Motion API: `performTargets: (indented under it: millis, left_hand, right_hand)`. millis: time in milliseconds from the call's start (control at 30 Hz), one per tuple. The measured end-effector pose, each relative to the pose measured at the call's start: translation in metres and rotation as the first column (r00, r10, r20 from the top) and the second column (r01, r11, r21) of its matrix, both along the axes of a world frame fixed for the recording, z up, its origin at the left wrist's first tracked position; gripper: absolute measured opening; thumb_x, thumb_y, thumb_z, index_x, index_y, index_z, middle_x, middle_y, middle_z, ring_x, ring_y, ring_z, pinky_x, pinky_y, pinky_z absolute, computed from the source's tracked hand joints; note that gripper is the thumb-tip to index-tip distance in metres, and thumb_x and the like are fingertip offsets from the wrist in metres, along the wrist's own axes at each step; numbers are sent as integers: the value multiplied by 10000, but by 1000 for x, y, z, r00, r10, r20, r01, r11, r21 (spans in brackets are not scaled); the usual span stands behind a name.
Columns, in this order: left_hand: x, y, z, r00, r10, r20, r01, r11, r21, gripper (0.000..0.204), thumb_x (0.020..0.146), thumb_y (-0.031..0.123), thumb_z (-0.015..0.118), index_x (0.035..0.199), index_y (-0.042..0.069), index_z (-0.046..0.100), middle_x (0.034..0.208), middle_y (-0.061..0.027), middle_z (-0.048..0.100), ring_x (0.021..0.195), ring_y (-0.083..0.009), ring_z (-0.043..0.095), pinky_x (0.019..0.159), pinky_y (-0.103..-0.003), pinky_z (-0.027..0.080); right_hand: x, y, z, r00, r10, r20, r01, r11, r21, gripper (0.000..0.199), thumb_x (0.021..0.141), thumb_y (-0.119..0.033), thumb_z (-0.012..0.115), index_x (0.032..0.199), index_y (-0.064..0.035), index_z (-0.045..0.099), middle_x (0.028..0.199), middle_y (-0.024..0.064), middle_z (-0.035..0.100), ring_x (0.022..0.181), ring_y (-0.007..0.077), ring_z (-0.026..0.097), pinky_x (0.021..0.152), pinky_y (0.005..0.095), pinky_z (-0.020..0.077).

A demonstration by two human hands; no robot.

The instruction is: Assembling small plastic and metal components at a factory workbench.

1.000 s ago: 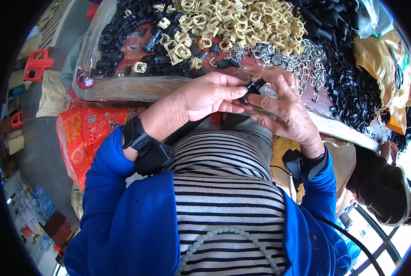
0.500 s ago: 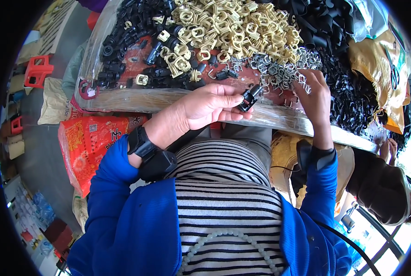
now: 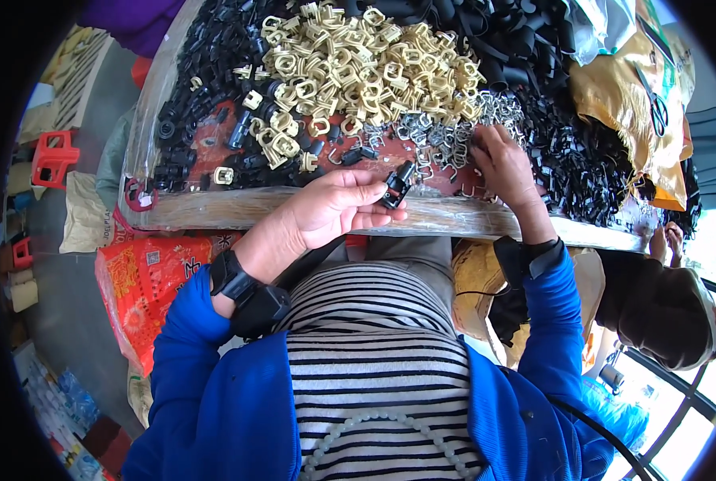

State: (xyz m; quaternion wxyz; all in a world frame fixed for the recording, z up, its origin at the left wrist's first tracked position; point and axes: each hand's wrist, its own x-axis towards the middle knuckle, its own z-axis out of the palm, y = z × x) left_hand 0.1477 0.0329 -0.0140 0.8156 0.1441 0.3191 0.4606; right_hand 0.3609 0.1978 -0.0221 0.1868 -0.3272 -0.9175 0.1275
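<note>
Between the thumb and fingers of my left hand [image 3: 338, 207] is a black plastic fitting [image 3: 398, 186], held over the table's near edge. My right hand [image 3: 504, 167] reaches down at the near side of a heap of small bent metal clips [image 3: 452, 138]. Its fingers are bent among the clips, and whether they pinch one is hidden. Beyond both hands lies a large pile of cream plastic clips [image 3: 366, 68]. Black cylindrical fittings [image 3: 183, 132] are heaped to the left of it.
Small black parts [image 3: 582, 172] spread across the table's right side, with curved black pieces [image 3: 494, 40] behind. A yellow sack [image 3: 626, 104] with scissors [image 3: 658, 115] on it lies at the right. Another person's hands [image 3: 667, 240] are at the far right. A red bag [image 3: 145, 280] hangs at the left.
The view has shifted, so the table appears further left. My right hand's fingers have bent further into the metal clips. My left hand keeps the black fitting.
</note>
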Motion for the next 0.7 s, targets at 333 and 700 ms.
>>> performTargets:
  millis: [333, 700]
  left_hand:
    - [0, -3, -1, 999, 33, 15, -33, 999, 16, 266, 844, 131, 412, 1064, -15, 440, 986, -141, 530, 915, -223, 537, 759, -270, 456]
    - [6, 9, 3, 988, 145, 60, -151, 982, 112, 256, 832, 145, 435, 1052, 18, 467, 1030, -140, 519, 929, -213, 528, 791, -310, 429]
  right_hand:
    - [6, 4, -4, 988, -78, -135, 48, 975, -217, 94, 772, -131, 497, 801, -45, 471, 619, 102, 500, 576, 266, 535, 525, 335, 423]
    - [-8, -43, 29, 953, -35, -302, -199, 682, -704, 108, 809, -89, 489, 768, 9, 471, 601, -12, 463, 515, 61, 423, 454, 197, 343]
